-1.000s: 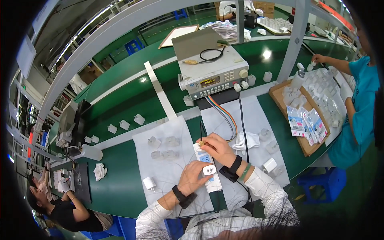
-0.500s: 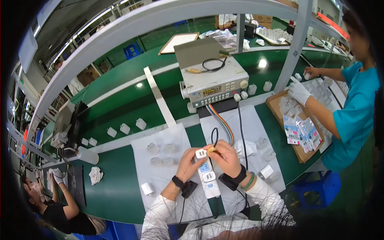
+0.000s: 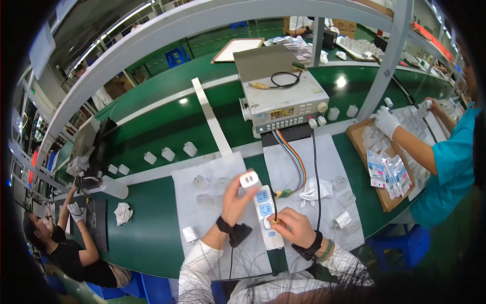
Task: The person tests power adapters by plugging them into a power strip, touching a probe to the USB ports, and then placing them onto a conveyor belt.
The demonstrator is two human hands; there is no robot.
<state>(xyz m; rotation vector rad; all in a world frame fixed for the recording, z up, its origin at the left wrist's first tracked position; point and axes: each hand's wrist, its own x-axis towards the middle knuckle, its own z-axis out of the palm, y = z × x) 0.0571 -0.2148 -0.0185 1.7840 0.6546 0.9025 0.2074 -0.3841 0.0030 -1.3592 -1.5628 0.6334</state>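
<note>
A white charger block (image 3: 249, 179) with two ports on its face is pinched in my left hand (image 3: 234, 205), raised above the far end of the white power strip (image 3: 273, 240). Two blue-faced sockets show on the strip. My right hand (image 3: 297, 227) is closed on a small gold-coloured cable plug (image 3: 273, 221) at a second white charger seated in the strip. My fingers partly cover that charger, so I cannot tell how far in the plug is. The plug's black cable arches up towards a green connector (image 3: 286, 193) on multicoloured ribbon wires (image 3: 293, 157).
A grey bench instrument (image 3: 283, 101) stands behind the strip. Chargers in clear covers (image 3: 205, 200) lie on white sheets, near a crumpled white cloth (image 3: 316, 191). Co-workers sit left and right; a cardboard tray (image 3: 389, 201) of packets is at right. A metal upright (image 3: 390, 61) rises there.
My left hand has lifted the charger out of the strip's far socket. My right hand has brought the cable plug from that charger down to the nearer one. The view has shifted slightly.
</note>
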